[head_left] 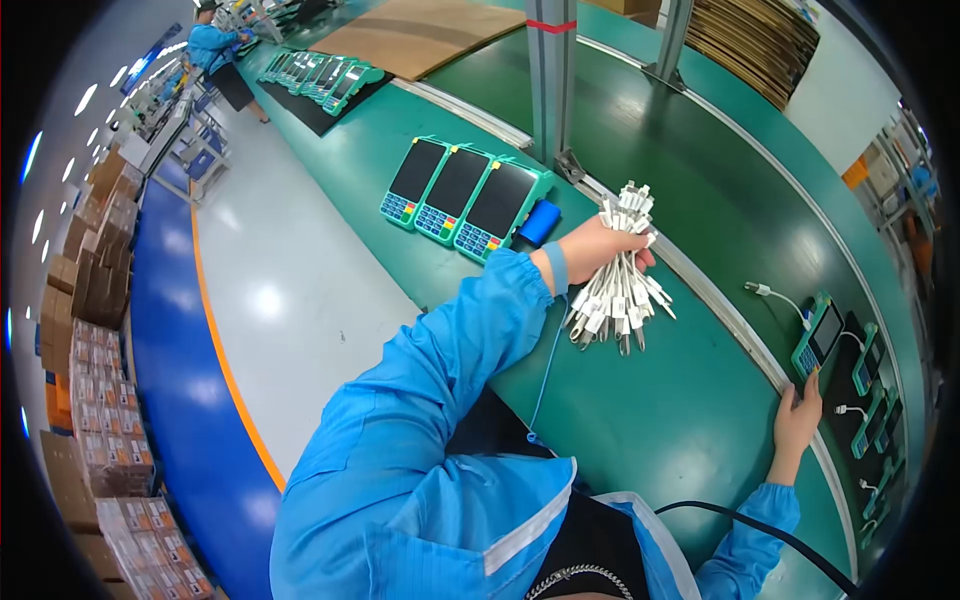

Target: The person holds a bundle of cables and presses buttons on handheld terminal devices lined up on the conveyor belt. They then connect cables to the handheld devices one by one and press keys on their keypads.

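Note:
My left hand (612, 247) is closed around the middle of a bundle of white USB cables (618, 300), whose plugs fan out above and below the fist. It is over the green bench, beside a blue cylinder (539, 223) and three card payment terminals (458, 192) with dark screens and keypads. At the right, my right hand (798, 415) has thumb and fingers at the lower end of another payment terminal (822, 333) on the conveyor belt. A white cable (780, 298) runs from that terminal, its loose plug lying on the belt. My fingertips there are partly hidden.
More terminals with cables (872, 415) lie along the belt at right. A metal rail (700, 285) and grey post (552, 90) divide bench and belt. Farther off are a row of terminals (322, 78), a brown board (420, 35) and a person in blue (212, 48). Cartons (105, 400) stack left.

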A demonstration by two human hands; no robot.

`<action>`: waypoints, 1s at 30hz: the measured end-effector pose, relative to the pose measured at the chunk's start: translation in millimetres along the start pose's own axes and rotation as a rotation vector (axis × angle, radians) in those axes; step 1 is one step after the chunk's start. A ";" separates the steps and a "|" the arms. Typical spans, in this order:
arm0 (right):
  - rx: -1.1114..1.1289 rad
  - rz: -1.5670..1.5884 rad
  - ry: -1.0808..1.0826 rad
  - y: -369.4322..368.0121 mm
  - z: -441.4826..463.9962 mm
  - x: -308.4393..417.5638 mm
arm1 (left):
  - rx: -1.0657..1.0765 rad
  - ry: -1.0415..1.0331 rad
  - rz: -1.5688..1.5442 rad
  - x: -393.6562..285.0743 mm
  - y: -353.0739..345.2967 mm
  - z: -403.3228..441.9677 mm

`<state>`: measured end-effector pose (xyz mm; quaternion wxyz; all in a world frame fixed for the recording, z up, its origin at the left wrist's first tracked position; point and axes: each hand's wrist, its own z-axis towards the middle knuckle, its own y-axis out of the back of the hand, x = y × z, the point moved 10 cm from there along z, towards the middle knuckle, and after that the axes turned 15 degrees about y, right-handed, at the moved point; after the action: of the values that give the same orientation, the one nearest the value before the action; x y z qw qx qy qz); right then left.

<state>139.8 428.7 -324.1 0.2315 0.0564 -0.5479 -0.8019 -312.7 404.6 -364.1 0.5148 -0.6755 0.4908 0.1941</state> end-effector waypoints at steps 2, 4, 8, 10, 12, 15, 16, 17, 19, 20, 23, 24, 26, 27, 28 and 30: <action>-0.012 -0.073 0.023 1.5 -0.5 -8.5 | 0.022 -0.012 -0.003 -2.2 -1.5 -1.3; -0.004 -0.116 0.002 -1.7 -4.0 -16.3 | 0.015 -0.008 0.003 -1.5 -0.7 -0.9; -0.073 -0.070 -0.007 4.8 -3.9 -16.4 | 0.000 -0.005 0.009 -1.8 -1.0 0.6; -0.124 -0.013 -0.044 2.5 -7.3 -30.6 | -0.002 -0.007 -0.002 -0.4 0.2 1.2; -0.095 -0.050 -0.045 4.1 -3.8 -24.7 | 0.005 -0.040 -0.005 0.6 3.6 3.3; -0.122 -0.038 -0.013 8.9 1.7 -10.5 | -0.018 -0.017 0.001 1.2 5.0 0.5; -0.126 -0.073 -0.019 16.9 5.7 3.6 | 0.019 -0.024 0.094 0.5 5.1 -1.1; -0.137 -0.090 -0.089 21.2 3.3 5.5 | 0.012 0.058 0.012 11.9 12.3 4.1; -0.175 -0.117 -0.115 23.7 -0.9 -1.5 | 0.004 0.006 0.092 13.3 19.9 9.9; -0.168 -0.152 -0.147 21.9 -5.0 -8.0 | 0.038 0.016 0.063 12.0 12.3 8.0; -0.193 -0.150 -0.193 23.4 -10.1 -15.4 | 0.032 0.014 -0.067 15.8 22.2 13.3; -0.193 -0.148 -0.189 26.2 -11.6 -17.5 | 0.018 0.020 -0.107 15.5 23.0 12.9; -0.186 -0.156 -0.205 28.5 -15.8 -14.2 | -0.039 0.054 -0.089 18.2 31.0 9.5; -0.177 -0.159 -0.212 29.3 -15.4 -14.6 | -0.004 0.089 -0.168 23.2 27.7 4.7; -0.192 -0.150 -0.204 31.2 -15.1 -15.0 | 0.001 0.156 -0.168 30.1 34.6 -0.1; -0.193 -0.133 -0.238 33.3 -14.4 -17.9 | -0.242 0.236 -0.248 31.9 27.7 -42.0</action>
<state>170.9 414.5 -302.5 0.1157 -0.0256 -0.4869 -0.8654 -332.7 352.9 -386.0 0.3888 -0.8058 0.4339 0.1063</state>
